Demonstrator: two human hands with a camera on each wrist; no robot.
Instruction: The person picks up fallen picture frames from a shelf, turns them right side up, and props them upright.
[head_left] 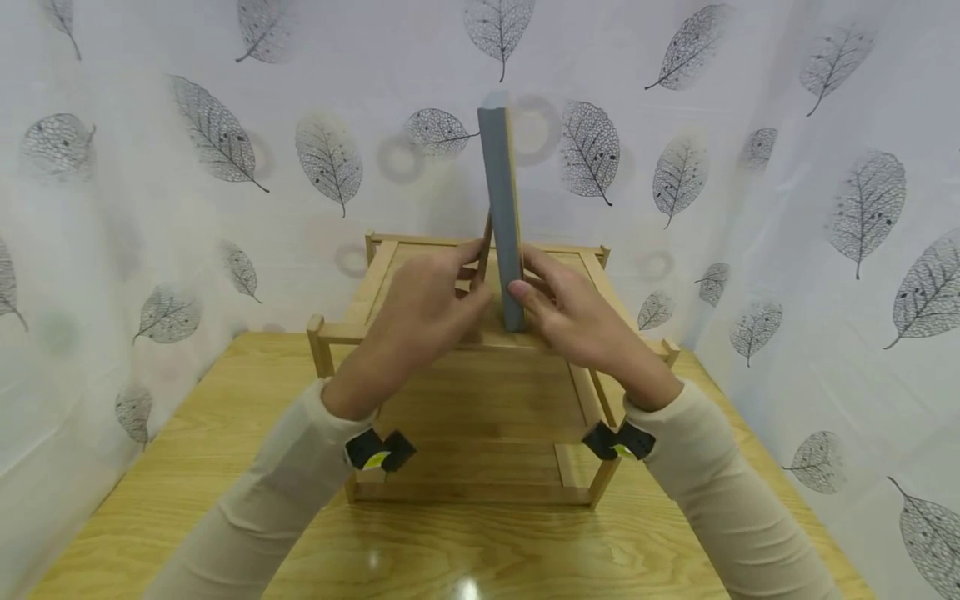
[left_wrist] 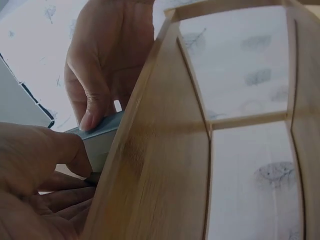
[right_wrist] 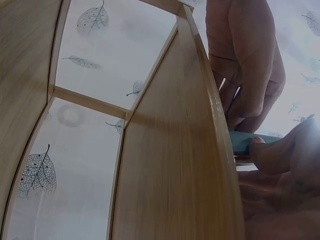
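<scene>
Grey-blue book (head_left: 502,192) stands long axis near-vertical, spine nearward, top leaning left; right hand (head_left: 573,310) grips it; left hand (head_left: 426,304) holds thin panel (head_left: 486,246) alongside; wooden rack (head_left: 342,334) beneath.

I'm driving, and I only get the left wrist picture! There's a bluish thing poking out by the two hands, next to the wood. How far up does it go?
Observer: The head view shows it rising far above both the left hand and the right hand; it looks like a thick blue-grey book with its narrow side facing the person.
Operator: Whoa! Is there anything else as tall as that, squeezed between it and the left hand?
Observer: Not as tall: in the head view, a thin brown piece is there at the left hand's fingers, and its top ends well below the book's. I can't tell what it is.
</scene>
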